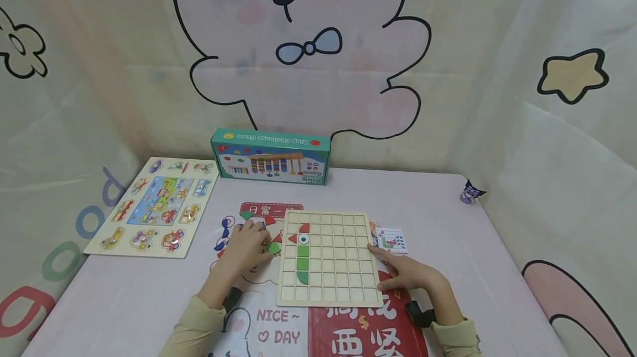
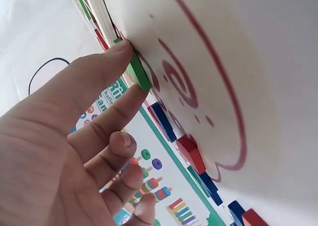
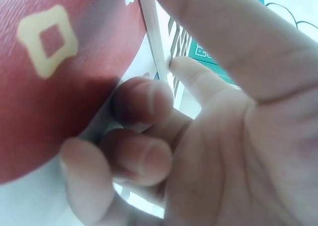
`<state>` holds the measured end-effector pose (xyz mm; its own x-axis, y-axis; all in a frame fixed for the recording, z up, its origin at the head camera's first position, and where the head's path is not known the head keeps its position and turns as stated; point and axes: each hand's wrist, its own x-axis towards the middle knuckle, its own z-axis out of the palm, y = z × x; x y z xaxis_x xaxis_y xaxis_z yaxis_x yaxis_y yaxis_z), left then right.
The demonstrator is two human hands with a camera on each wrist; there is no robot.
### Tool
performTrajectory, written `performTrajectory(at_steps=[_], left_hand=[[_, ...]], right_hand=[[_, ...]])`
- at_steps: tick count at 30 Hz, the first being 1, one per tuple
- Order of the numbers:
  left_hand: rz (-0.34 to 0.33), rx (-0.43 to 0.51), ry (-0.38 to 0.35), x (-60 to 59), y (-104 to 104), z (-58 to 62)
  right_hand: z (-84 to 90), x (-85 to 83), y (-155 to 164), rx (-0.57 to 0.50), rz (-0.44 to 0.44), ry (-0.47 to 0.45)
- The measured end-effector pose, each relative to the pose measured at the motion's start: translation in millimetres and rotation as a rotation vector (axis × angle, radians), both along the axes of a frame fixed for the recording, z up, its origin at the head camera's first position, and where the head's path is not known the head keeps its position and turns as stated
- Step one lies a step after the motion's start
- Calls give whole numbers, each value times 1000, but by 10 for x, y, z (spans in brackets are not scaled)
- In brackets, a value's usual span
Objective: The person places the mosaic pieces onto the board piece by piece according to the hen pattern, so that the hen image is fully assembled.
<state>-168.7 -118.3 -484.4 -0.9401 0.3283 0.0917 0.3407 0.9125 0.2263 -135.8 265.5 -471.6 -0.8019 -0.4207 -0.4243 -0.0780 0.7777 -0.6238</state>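
Observation:
My left hand (image 1: 247,246) is left of the wooden grid board (image 1: 338,295), pinching a small green tile (image 2: 140,76) between thumb and index finger; its other fingers curl loosely. On the board, one column holds a red rounded piece (image 1: 304,228), a white tile with an eye (image 1: 303,239), green square tiles (image 1: 302,257) and a green rounded piece (image 1: 302,277). A red triangle (image 1: 292,239) sits left of the eye. My right hand (image 1: 410,273) touches the board's right edge with thumb and index finger spread; the remaining fingers bend beneath the palm.
Loose red, blue and green tiles (image 2: 191,154) lie around my left hand on the printed mat (image 1: 278,318). A pattern card (image 1: 391,240) is right of the board. Behind stand a green game box (image 1: 271,158), a picture puzzle board (image 1: 149,208) at left and a purple wrapper (image 1: 470,192) at right.

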Motion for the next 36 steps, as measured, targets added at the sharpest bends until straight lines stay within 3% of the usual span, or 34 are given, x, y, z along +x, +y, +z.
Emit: performTrajectory(at_steps=[10, 20, 27, 36], left_hand=[[-70, -4, 64, 39, 43, 97], [-225, 88, 14, 168, 275, 108], [-327, 76, 3, 249, 439, 66], [-319, 66, 10, 336, 579, 9]], right_hand=[[29, 9, -7, -9, -29, -11], [17, 6, -15, -7, -18, 3], [-17, -6, 6, -5, -9, 12], [-37, -11, 17, 4, -12, 17]])
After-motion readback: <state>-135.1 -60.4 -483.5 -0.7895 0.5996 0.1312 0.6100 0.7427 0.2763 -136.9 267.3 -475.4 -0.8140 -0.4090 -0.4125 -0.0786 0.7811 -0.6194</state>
